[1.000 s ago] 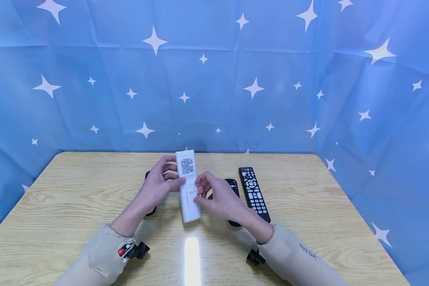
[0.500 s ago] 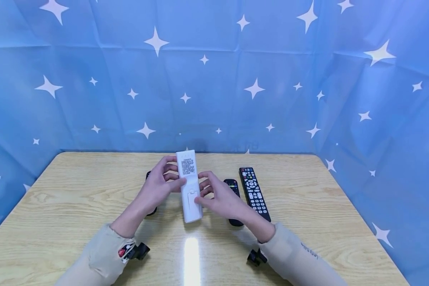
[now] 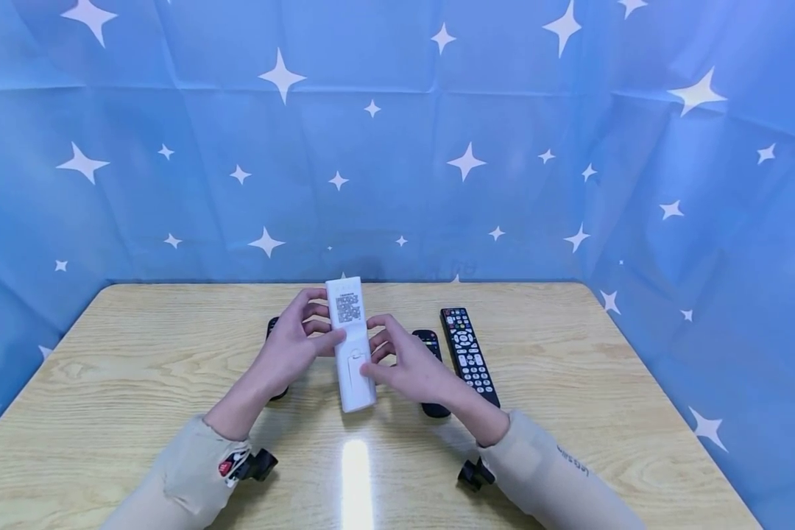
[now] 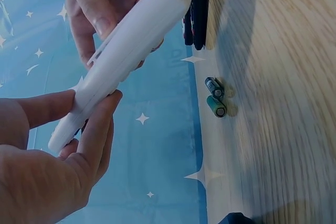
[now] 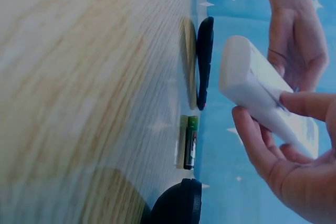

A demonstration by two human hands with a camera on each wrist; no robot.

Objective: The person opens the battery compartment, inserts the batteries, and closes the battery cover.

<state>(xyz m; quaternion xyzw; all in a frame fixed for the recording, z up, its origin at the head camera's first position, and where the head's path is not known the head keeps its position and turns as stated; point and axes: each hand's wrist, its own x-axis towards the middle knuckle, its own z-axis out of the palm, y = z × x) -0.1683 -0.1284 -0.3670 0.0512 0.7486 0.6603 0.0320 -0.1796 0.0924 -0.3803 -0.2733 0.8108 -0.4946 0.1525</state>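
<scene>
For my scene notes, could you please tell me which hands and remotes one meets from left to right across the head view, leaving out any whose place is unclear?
Left hand, white remote, right hand, long black remote.

Both hands (image 3: pixel 290 344) (image 3: pixel 411 365) raised close together

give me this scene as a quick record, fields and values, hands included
held item: white remote, off the table, printed label facing the head camera
left hand: grips the white remote's upper part, thumb on its back
right hand: grips the lower part, thumb at the battery cover
batteries: two, lying on the table, green and dark
other remotes: three black; one beyond the left hand, a shorter one and a longer one on the right
surface: wood-grain table
backdrop: blue, white stars
</scene>
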